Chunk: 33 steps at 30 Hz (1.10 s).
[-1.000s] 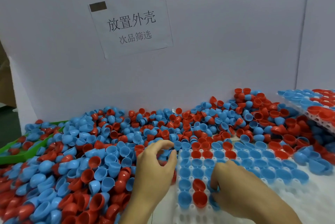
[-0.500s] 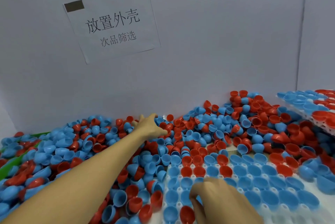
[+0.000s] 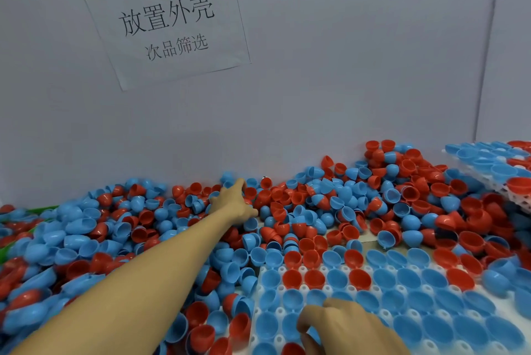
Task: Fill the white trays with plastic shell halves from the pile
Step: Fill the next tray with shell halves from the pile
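Note:
A big pile of red and blue plastic shell halves [image 3: 301, 211] covers the table up to the back wall. A white tray [image 3: 280, 269] lies at the lower right, most of its cups holding blue halves and a few red ones. My left arm stretches far over the pile; my left hand [image 3: 232, 202] touches shells near the wall with its fingers extended. My right hand [image 3: 344, 323] rests on the near part of the tray, fingers curled down around a blue shell half [image 3: 314, 336].
A second filled white tray [image 3: 508, 192] sits raised at the right edge. A green tray edge [image 3: 43, 208] shows under shells at the far left. A paper sign [image 3: 169, 18] hangs on the grey wall behind the pile.
My left hand left the tray's edge and reached far forward into the pile by the wall. My right hand stayed on the tray. The view tilted upward.

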### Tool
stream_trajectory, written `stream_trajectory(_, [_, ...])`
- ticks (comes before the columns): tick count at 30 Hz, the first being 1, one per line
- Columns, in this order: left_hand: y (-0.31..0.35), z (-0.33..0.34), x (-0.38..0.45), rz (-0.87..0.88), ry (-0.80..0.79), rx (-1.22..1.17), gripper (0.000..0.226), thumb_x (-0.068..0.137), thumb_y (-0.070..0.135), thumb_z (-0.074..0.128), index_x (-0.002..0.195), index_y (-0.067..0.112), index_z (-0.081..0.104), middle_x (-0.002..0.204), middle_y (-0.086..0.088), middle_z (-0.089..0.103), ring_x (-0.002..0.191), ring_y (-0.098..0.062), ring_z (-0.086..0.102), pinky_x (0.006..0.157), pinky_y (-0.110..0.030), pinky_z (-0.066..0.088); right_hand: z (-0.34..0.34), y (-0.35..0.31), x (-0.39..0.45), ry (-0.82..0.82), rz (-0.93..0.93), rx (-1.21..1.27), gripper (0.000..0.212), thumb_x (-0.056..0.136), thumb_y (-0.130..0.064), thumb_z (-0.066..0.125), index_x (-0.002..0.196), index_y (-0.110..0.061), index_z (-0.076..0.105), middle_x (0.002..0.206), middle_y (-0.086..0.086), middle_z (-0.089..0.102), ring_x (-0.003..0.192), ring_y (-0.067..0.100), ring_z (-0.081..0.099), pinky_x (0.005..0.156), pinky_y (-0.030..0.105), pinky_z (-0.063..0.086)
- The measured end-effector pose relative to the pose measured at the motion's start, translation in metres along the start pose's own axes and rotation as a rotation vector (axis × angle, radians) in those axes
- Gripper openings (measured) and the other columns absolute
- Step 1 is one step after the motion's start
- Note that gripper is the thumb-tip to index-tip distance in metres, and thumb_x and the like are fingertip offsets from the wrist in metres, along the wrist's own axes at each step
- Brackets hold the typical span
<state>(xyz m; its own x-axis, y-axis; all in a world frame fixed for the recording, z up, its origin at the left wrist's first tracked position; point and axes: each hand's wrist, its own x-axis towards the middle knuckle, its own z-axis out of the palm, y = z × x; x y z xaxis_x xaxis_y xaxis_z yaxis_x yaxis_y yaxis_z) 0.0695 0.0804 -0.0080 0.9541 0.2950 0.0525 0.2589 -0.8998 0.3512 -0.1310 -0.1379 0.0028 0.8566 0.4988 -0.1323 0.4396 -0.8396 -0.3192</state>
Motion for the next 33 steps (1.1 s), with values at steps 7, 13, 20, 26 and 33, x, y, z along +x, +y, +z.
stream_trajectory(7, [-0.014, -0.02, -0.001, -0.026, 0.065, -0.523, 0.036, 0.077, 0.011, 0.079, 0.099, 0.019, 0.052, 0.068, 0.0, 0.054, 0.053, -0.012, 0.046, 0.043, -0.02, 0.038, -0.003, -0.003, -0.002, 0.023, 0.017, 0.038, 0.039, 0.106, -0.031, 0.039, 0.143, -0.022, 0.046, 0.147, 0.0, 0.042, 0.135, 0.014, 0.042, 0.107, 0.025, 0.032])
stream_trajectory(13, [-0.013, -0.032, 0.0, -0.147, 0.058, -0.937, 0.03, 0.08, 0.009, 0.069, 0.094, 0.023, 0.048, 0.076, -0.008, 0.055, 0.055, -0.018, 0.043, 0.044, -0.024, 0.039, 0.0, -0.003, -0.006, 0.069, 0.032, 0.027, 0.033, 0.103, -0.032, 0.042, 0.134, -0.022, 0.053, 0.135, 0.003, 0.052, 0.125, 0.018, 0.051, 0.092, 0.026, 0.039])
stream_trajectory(20, [-0.004, -0.055, -0.04, -0.169, -0.006, -1.483, 0.025, 0.088, 0.0, 0.059, 0.099, 0.018, 0.045, 0.086, -0.009, 0.054, 0.05, -0.015, 0.04, 0.037, -0.02, 0.032, -0.003, -0.001, -0.015, 0.231, 0.012, 0.16, 0.029, 0.101, -0.032, 0.044, 0.125, -0.03, 0.059, 0.122, -0.004, 0.061, 0.112, 0.014, 0.058, 0.094, 0.024, 0.047])
stream_trajectory(26, [0.006, -0.054, -0.147, -0.058, -0.151, -1.748, 0.025, 0.086, -0.006, 0.057, 0.091, 0.017, 0.05, 0.072, -0.004, 0.056, 0.043, -0.008, 0.049, 0.037, -0.02, 0.042, 0.006, -0.009, -0.016, 0.492, -0.007, 0.585, 0.018, 0.096, -0.042, 0.054, 0.113, -0.04, 0.059, 0.082, -0.012, 0.064, 0.075, 0.001, 0.064, 0.075, 0.022, 0.055])
stream_trajectory(33, [-0.001, -0.027, -0.242, 0.111, -0.255, -1.758, 0.049, 0.055, 0.0, 0.08, 0.093, 0.026, 0.064, 0.087, -0.016, 0.069, 0.065, -0.022, 0.065, 0.055, -0.034, 0.057, 0.009, -0.038, -0.023, 0.364, 0.08, 1.266, 0.042, 0.072, -0.062, 0.054, 0.108, -0.04, 0.059, 0.087, -0.01, 0.073, 0.071, 0.006, 0.073, 0.054, 0.024, 0.056])
